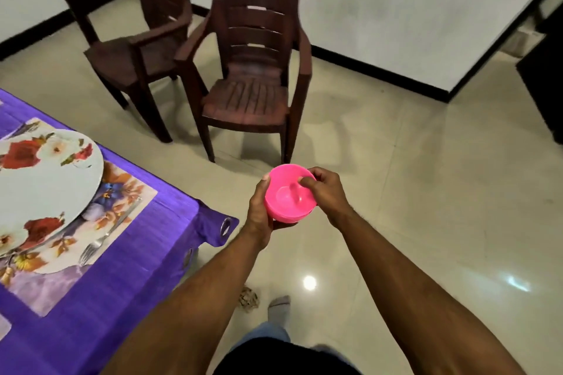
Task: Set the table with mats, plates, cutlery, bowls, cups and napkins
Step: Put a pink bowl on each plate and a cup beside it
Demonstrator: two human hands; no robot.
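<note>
While you stand off the corner of the tabletop [146,240], the pink bowl [289,195] hangs over the tiled floor [411,192], not over the purple cloth. Head view: your left hand [259,210] cups the bowl's side and underside, fingers curled beneath it, and that grip looks to carry the weight. Your right hand [327,192] pinches the far rim, thumb hooked just inside the bowl, fingers wrapped outside. The bowl tilts a little toward you, its hollow showing and seemingly empty.

Left of you, a floral plate [45,186] lies on a floral mat [122,192], and a fork [106,234] rests on the mat just beside the plate's edge. No bowl, cup or napkin shows at this setting, so the job looks partly done.

The main risk is a drop: loosen either hand before the bowl is above the cloth and it falls to hard tile. Swing it in too low and it may knock the plate rim or nudge the fork askew. The cloth's corner [219,228] droops off the edge near your left forearm; snag it and the whole setting could drag. Two brown chairs [249,94] stand well apart, no hazard. Something small lies on the floor by your foot [278,307]; what it is cannot be told, so step with care.
</note>
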